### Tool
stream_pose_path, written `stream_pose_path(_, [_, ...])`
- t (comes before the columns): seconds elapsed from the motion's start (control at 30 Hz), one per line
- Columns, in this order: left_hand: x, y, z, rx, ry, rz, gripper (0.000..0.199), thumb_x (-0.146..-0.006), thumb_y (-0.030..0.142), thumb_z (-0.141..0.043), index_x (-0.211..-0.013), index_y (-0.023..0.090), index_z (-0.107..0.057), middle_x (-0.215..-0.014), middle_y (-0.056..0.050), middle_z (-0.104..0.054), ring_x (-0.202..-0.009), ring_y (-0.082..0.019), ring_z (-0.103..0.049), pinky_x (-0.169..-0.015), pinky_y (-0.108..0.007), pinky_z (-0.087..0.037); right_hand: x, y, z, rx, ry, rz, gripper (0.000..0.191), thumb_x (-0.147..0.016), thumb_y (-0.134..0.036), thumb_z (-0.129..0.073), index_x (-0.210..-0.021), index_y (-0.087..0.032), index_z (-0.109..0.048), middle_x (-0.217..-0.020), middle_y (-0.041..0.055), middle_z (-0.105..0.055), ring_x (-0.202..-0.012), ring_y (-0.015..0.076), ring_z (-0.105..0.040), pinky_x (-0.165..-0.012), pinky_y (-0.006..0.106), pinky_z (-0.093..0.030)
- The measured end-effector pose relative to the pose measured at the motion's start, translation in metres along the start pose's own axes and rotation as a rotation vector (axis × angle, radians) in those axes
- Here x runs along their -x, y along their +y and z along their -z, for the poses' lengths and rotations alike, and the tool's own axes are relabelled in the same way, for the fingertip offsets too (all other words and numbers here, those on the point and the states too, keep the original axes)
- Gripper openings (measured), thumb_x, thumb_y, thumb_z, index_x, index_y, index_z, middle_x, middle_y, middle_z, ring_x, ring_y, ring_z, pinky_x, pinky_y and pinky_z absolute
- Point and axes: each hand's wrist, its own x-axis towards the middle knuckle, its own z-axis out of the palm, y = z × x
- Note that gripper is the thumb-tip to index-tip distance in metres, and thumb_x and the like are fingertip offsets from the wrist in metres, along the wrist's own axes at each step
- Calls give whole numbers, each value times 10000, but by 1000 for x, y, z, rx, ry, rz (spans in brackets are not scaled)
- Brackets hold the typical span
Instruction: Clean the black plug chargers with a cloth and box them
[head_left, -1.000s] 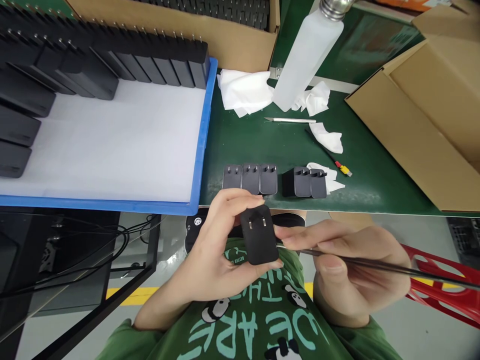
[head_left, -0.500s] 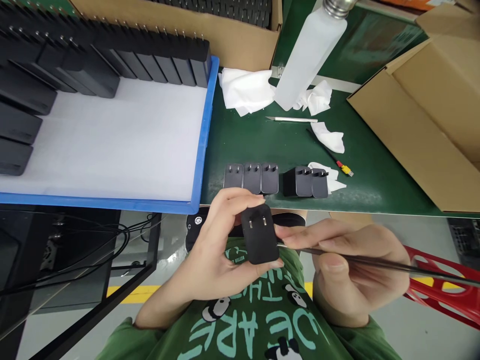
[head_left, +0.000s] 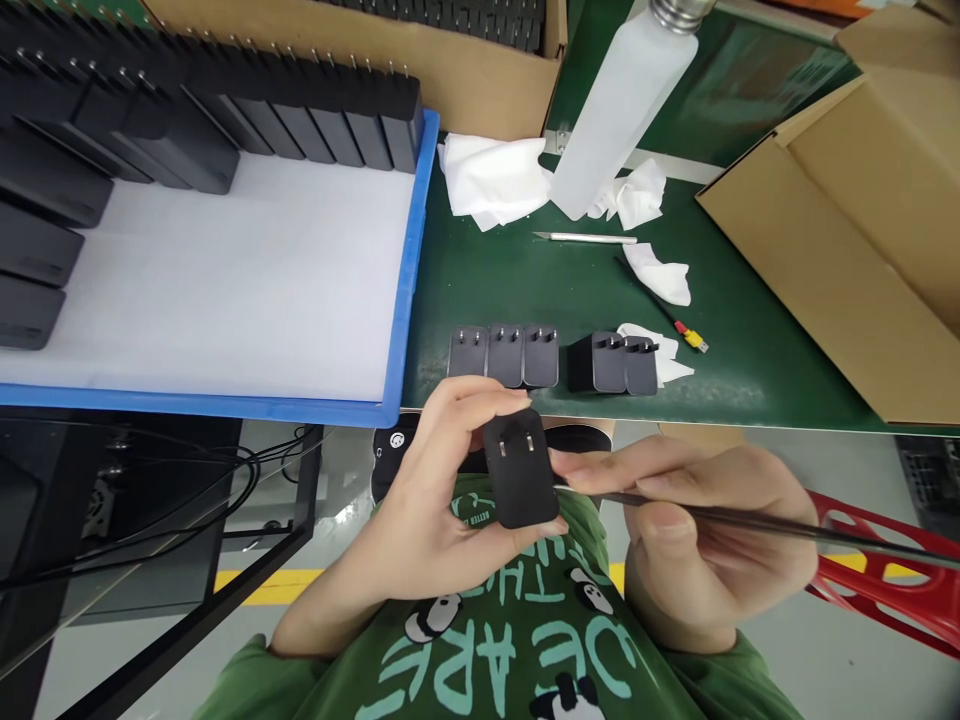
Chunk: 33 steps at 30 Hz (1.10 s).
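Observation:
In the head view my left hand (head_left: 442,490) grips a black power adapter (head_left: 521,475) by its edges, thumb below and fingers above. Two metal prongs on its face point up toward me. My right hand (head_left: 705,530) is closed around a slim, dark metal tool (head_left: 739,520) that looks like tweezers. Its light tip reaches the adapter's right side; whether it touches cannot be made out. Just beyond my hands, several more adapters stand prongs up at the table's edge, in a left group (head_left: 505,355) and a right group (head_left: 609,362).
A blue-rimmed tray (head_left: 409,290) on the left carries rows of adapters (head_left: 300,120). Behind it stands a cardboard box (head_left: 480,90). White tissues (head_left: 495,180), a bottle (head_left: 626,105), a craft knife (head_left: 589,238) and a cable (head_left: 686,332) lie on the green table (head_left: 487,275). An open carton (head_left: 825,260) sits right.

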Motion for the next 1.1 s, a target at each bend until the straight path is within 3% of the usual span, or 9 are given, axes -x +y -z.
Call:
stream_pose_path(0.4, [1,0,0,-2,-2,3,724,-774,205,-830,-1385,214,-442,-1261,-115,-453,-1273,-253,-482,-989,-350,-517,3,-1,1,31,-10,-44,401,-802,33,-605,-1165,-120,-683,-1071,98,-768,-910,280,-772,-757,471,-703])
stream_pose_path(0.6, [1,-1,0,-1,2,-6,726,-771,208,-834,-1384,210,-445,-1251,-113,-455,-1274,-251,-482,-987,-345,-516,5,-2,1,80,39,-70,307,-853,-49,-620,-1126,-167,-700,-1033,69,-776,-855,273,-777,-732,484,-706])
stream_pose_path(0.73, [1,0,0,-8,2,4,719,-776,212,-829,-1384,220,-445,-1257,-109,-455,-1278,-252,-484,-994,-353,-514,6,-2,1,58,9,-113,337,-876,-66,-611,-1171,-204,-693,-1039,49,-776,-908,263,-773,-807,498,-696])
stream_pose_path(0.97, [2,0,1,-9,6,0,725,-774,209,-829,-1387,234,-443,-1258,-107,-452,-1279,-254,-483,-1019,-375,-506,2,1,-2,10,-2,-39,428,-793,50,-594,-1165,-138,-692,-1055,76,-772,-896,262,-775,-824,474,-696])
stream_pose_path(1.1, [1,0,2,-15,-3,-3,734,-772,208,-829,-1392,235,-438,-1258,-111,-457,-1280,-260,-481,-1018,-386,-508,3,1,-1,46,25,-51,374,-812,4,-617,-1139,-162,-693,-1024,82,-776,-857,281,-777,-768,493,-700])
